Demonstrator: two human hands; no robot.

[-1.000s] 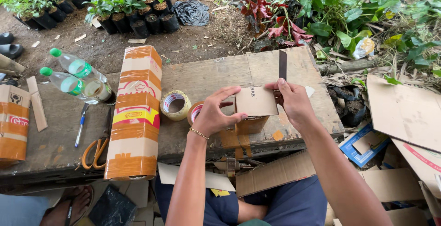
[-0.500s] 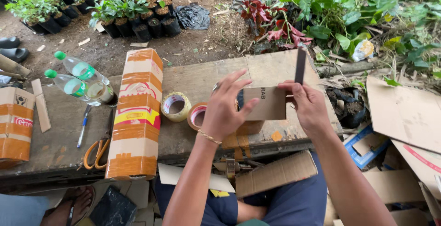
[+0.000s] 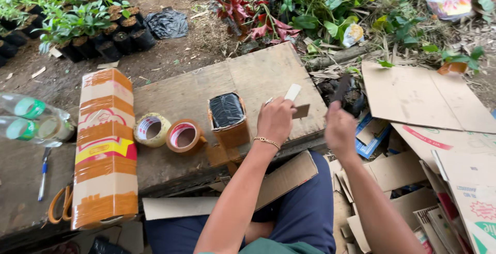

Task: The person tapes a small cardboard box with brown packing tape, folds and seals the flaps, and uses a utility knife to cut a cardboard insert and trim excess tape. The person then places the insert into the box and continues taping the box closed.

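Left hand (image 3: 275, 119) grasps cardboard piece (image 3: 300, 111); right hand (image 3: 339, 128) grips dark knife (image 3: 340, 88) beside it.

Wooden bench (image 3: 258, 78) across the middle, person seated at its near edge, plants behind.

On the bench, left to right: bottles (image 3: 31, 125), a tall taped carton (image 3: 105, 148) lying lengthwise, two tape rolls (image 3: 168, 132) side by side, then a small open-topped box (image 3: 228, 120). Just right of that box the left hand (image 3: 275, 120) holds a cardboard piece (image 3: 300, 111); the right hand (image 3: 340, 130) hovers off the bench's right end. Scissors (image 3: 59, 205) and a pen (image 3: 43, 174) lie left of the carton. Flat cardboard sheets (image 3: 423, 96) spread on the ground to the right.
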